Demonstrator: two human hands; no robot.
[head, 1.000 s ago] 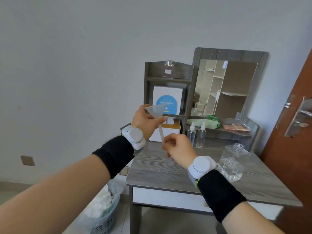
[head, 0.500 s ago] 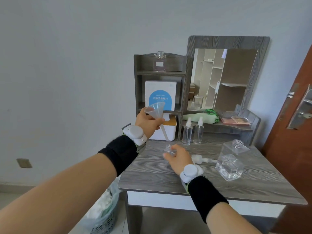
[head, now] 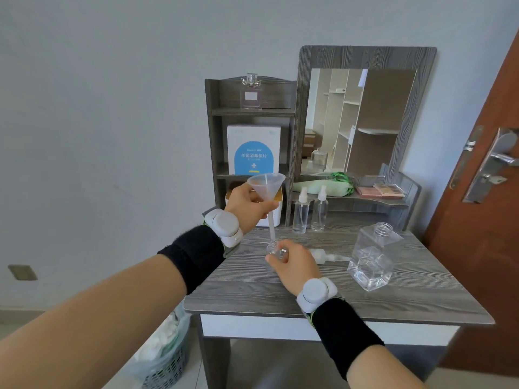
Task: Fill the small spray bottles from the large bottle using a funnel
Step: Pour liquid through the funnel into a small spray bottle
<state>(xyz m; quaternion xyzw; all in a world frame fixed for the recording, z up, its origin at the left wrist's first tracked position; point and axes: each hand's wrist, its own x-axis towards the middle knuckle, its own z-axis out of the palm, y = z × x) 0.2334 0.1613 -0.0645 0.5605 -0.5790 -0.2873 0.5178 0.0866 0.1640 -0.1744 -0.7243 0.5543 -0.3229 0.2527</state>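
While the left hand (head: 247, 203) is gripping the translucent funnel (head: 266, 185) by its cone, fingers curled round it, the long spout is pointing down at the mouth of a small clear bottle (head: 271, 248); whether the tip is inside cannot be told. The right hand (head: 295, 265) is curling its fingers round that bottle, which is standing on the grey table (head: 252, 293). Just right of this hand a white pump head (head: 323, 255) is lying on its side. Beyond it the large square bottle (head: 370, 256) is standing uncapped, partly full. A capped spray bottle (head: 301, 213) and a second capped bottle (head: 320, 210) are standing behind.
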